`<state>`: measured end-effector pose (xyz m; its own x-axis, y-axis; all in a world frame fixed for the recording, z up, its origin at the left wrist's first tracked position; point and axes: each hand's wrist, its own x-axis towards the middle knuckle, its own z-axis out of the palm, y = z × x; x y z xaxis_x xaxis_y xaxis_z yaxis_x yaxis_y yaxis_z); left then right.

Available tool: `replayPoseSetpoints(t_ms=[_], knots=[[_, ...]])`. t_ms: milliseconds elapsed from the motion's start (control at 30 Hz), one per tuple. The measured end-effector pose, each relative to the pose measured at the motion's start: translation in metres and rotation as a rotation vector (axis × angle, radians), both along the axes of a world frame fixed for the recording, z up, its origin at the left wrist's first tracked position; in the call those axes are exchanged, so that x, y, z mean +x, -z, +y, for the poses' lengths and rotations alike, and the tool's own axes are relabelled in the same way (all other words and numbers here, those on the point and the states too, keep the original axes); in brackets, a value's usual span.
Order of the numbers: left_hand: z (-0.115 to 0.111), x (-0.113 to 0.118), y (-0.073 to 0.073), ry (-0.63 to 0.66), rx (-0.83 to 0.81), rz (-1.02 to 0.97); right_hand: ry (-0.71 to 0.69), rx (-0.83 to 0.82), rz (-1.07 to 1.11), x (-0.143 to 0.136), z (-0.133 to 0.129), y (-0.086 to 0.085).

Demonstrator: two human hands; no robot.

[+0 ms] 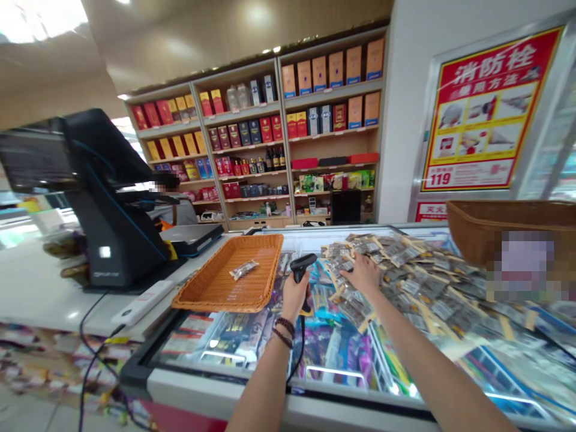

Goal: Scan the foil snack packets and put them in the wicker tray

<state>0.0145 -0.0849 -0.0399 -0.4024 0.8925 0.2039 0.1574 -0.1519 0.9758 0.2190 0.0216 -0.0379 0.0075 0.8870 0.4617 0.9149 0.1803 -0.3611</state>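
we clasp the scanner [303, 262] in our left hand [294, 295], just left of the packet pile [416, 285]; our right hand [364, 275] touches the pile's left end; whether it grasps, we cannot tell.

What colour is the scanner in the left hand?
The scanner is mostly black; it shows best in the head view.

Clearly a shop, to judge by the tall wall shelves [284, 127] stacked with rows of boxes [335, 69] and bottles [275, 159], with small labels [327, 91] along the edges. Just as telling: a till [112, 225] on the white counter [31, 273], a weighing scale [191, 237] just beside it, a corded handheld scanner [302, 262], a big heap of barcoded packets [411, 287], and a glass-topped case [202, 390] full of brightly coloured packaged goods [330, 345].
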Motion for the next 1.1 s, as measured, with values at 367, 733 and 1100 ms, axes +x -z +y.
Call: replayPoseSetpoints(t_ms=[367, 733, 1100], knots=[[-0.01, 0.002, -0.009, 0.066, -0.033, 0.07, -0.085, 0.104, 0.484, 0.0, 0.015, 0.008], [-0.022, 0.01, -0.02, 0.137, -0.016, 0.198, -0.159, 0.243, 0.839, 0.0, 0.023, -0.002], [-0.028, 0.011, -0.025, 0.107, -0.022, 0.276, -0.121, 0.261, 0.802, -0.001, 0.016, -0.008]])
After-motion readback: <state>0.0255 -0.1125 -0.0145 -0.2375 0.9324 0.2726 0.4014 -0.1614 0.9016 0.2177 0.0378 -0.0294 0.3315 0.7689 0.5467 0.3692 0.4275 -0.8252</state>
